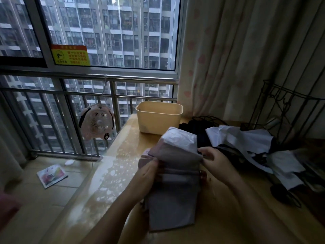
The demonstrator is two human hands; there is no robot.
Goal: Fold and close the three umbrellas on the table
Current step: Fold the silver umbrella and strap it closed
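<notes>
Umbrella in my hands: a pale lilac umbrella (pixel 174 191), collapsed into a soft, blocky bundle of thin matte fabric. Its far end is whiter and crinkled, a pink edge shows on the left side, and dark reddish rib tips peek out across the middle.
Where it is: held up in front of me, over the near part of the tabletop (pixel 112 173).
Left hand: my left hand (pixel 146 173) grasps the bundle's left side, fingers curled round the folds.
Right hand: my right hand (pixel 216 162) pinches a fold of fabric at the bundle's upper right edge.
Second umbrella: a white and dark umbrella (pixel 244 140) lies unfolded and rumpled on the right of the tabletop, its panels in loose, angular creases.
Third umbrella: a black umbrella (pixel 191 127) lies behind the one I hold, near the bin; its shape is hard to make out in the dim light.
Tabletop surface: yellowish wood with a glossy sheen that reflects pale blotches of window light.
Bin: a cream plastic bin (pixel 159 118), rectangular with rounded corners, stands at the far edge.
Right side: a thin black wire rack (pixel 290 110) in front of a pale curtain (pixel 246 50) with faint pink shapes.
Left side: a small round pink fan (pixel 97 122) hangs from a metal railing (pixel 52 92); a glossy booklet (pixel 51 175) lies on the floor.
</notes>
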